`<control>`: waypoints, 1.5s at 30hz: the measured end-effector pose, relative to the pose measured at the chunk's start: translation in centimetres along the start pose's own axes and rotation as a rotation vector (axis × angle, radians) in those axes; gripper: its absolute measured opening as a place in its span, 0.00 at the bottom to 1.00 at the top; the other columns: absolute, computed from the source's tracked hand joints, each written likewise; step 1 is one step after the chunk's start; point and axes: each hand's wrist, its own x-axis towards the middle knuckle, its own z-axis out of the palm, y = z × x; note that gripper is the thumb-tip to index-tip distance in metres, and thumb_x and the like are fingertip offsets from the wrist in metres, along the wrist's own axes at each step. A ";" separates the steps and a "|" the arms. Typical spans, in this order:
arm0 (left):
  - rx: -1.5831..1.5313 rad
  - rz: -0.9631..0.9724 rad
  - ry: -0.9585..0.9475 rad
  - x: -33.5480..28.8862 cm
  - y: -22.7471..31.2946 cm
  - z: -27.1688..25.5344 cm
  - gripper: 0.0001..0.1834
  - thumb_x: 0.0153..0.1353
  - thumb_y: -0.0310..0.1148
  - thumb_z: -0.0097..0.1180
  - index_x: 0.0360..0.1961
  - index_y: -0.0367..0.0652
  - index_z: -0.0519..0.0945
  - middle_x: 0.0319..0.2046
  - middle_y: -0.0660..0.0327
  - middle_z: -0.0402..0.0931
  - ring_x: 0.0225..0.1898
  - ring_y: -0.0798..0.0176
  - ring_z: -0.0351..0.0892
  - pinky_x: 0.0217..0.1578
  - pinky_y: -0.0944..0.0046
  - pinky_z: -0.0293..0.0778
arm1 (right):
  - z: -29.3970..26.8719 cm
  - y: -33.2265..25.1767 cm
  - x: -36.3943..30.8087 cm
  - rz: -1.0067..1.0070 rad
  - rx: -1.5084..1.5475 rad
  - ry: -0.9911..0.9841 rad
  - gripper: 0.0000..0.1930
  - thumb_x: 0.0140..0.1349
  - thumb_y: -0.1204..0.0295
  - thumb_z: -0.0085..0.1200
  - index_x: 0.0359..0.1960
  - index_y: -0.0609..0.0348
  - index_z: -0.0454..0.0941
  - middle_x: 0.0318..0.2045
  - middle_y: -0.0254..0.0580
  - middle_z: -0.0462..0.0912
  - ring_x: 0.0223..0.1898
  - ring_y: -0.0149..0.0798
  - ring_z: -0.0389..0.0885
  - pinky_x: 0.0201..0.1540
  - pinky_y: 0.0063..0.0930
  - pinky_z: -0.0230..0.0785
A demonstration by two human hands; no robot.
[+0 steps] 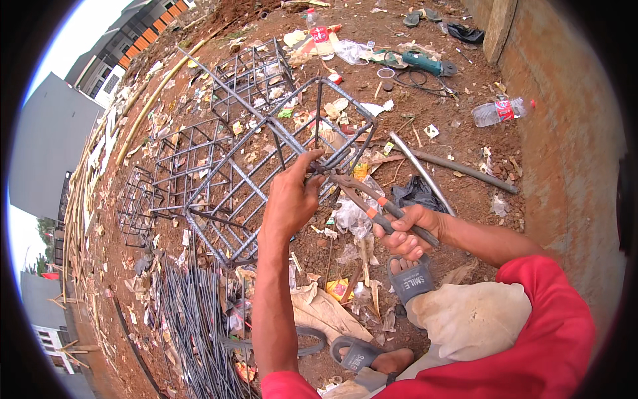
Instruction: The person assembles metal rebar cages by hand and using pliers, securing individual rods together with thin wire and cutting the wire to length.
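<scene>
My right hand [407, 229] is closed round the handles of a pair of pincers [382, 201] with dark grips and orange bands. Their jaws meet a joint of a rebar frame [286, 136], made of ribbed steel bars bent into square hoops. My left hand [292, 196] grips the frame at that same joint, fingers curled about the bar beside the jaws. Any tie wire there is too small to make out. The frame stands tilted in front of me, its long bars running away to the upper left.
More rebar cages [193, 159] stand behind on littered red soil. A bundle of thin rods [199, 326] lies at lower left. Metal pipes [465, 171], a teal angle grinder [428, 64] and a plastic bottle [498, 113] lie to the right, near a wall [565, 166].
</scene>
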 end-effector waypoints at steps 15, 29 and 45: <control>-0.092 -0.249 0.049 1.4 -0.6 -0.3 0.11 0.70 0.33 0.55 0.51 0.45 0.81 0.29 0.61 0.82 0.28 0.70 0.82 0.27 0.68 0.73 | 3.3 0.8 -1.1 -0.515 -2.094 1.276 0.32 0.63 0.56 0.58 0.63 0.61 0.64 0.46 0.57 0.77 0.47 0.54 0.80 0.49 0.46 0.73; -0.253 -0.372 0.085 -1.9 0.2 -1.8 0.10 0.68 0.32 0.55 0.47 0.43 0.80 0.31 0.64 0.81 0.28 0.72 0.81 0.25 0.72 0.70 | -1.2 2.2 0.8 0.034 0.216 -0.109 0.38 0.73 0.41 0.34 0.64 0.68 0.64 0.36 0.44 0.76 0.30 0.37 0.77 0.30 0.36 0.74; -0.300 -0.390 0.130 -1.6 -0.5 -2.4 0.12 0.69 0.37 0.58 0.45 0.39 0.79 0.28 0.65 0.80 0.26 0.74 0.75 0.25 0.72 0.71 | 3.2 2.1 1.5 -0.780 -2.397 1.237 0.33 0.56 0.62 0.59 0.63 0.60 0.64 0.47 0.59 0.70 0.42 0.55 0.76 0.41 0.46 0.71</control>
